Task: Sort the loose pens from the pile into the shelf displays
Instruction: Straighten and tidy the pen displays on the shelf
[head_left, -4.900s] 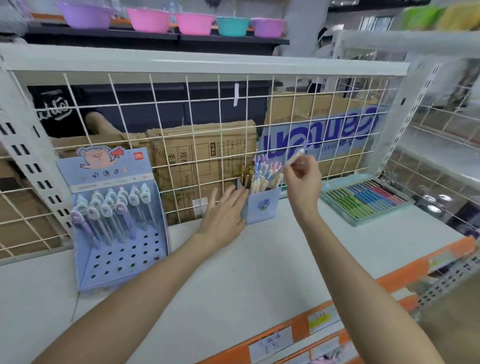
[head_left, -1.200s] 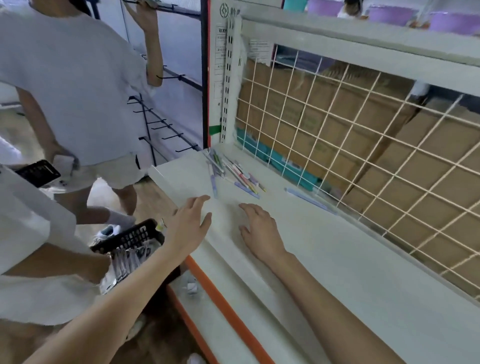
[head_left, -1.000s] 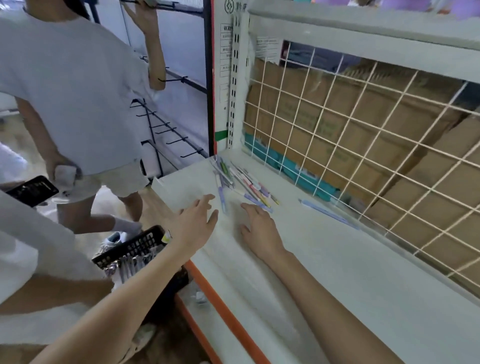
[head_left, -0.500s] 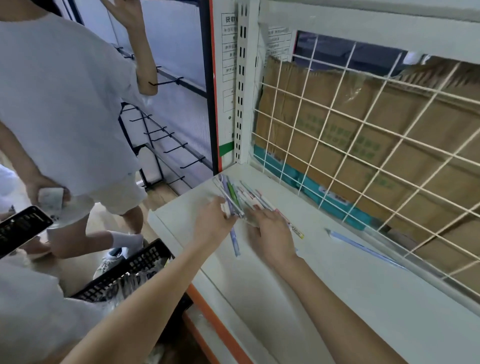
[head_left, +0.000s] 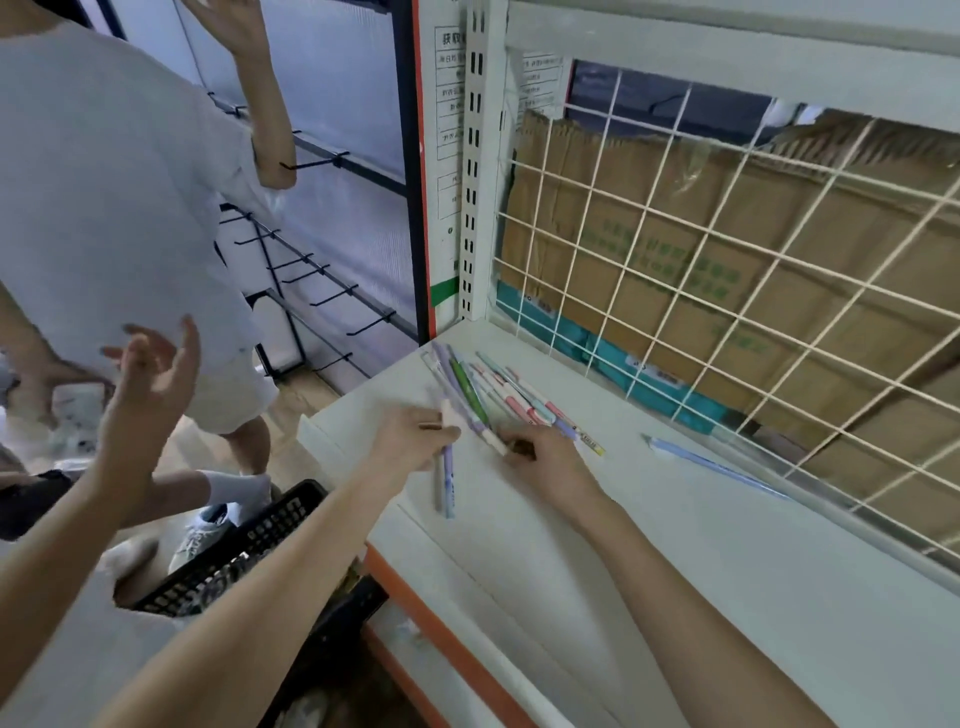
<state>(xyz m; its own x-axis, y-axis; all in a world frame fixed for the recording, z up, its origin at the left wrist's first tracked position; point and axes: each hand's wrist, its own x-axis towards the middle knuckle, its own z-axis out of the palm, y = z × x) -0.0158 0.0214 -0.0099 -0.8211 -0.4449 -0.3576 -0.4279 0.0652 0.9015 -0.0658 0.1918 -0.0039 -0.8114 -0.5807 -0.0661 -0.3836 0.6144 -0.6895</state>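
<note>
Pickup step at the pen pile (head_left: 498, 397), which lies in the far left corner of the white shelf (head_left: 649, 561), against the wire grid back (head_left: 727, 291). Left hand (head_left: 410, 441) has its grip clamped on a purple-blue pen (head_left: 448, 480) that hangs down from the fingers, tip near the shelf front. Right hand (head_left: 545, 457) pinches the near end of a pen from the pile's lower edge; fingers curled, exact pen hard to tell. One blue pen (head_left: 711, 462) lies apart to the right along the grid. No display holder in view here, so sorting is likely early, most pens still loose. Next move probably: lift chosen pens clear without dragging neighbours, then carry them to the matching display elsewhere on the shelf. Bystander in white shirt (head_left: 114, 208) and black basket (head_left: 234, 556) at left.
</note>
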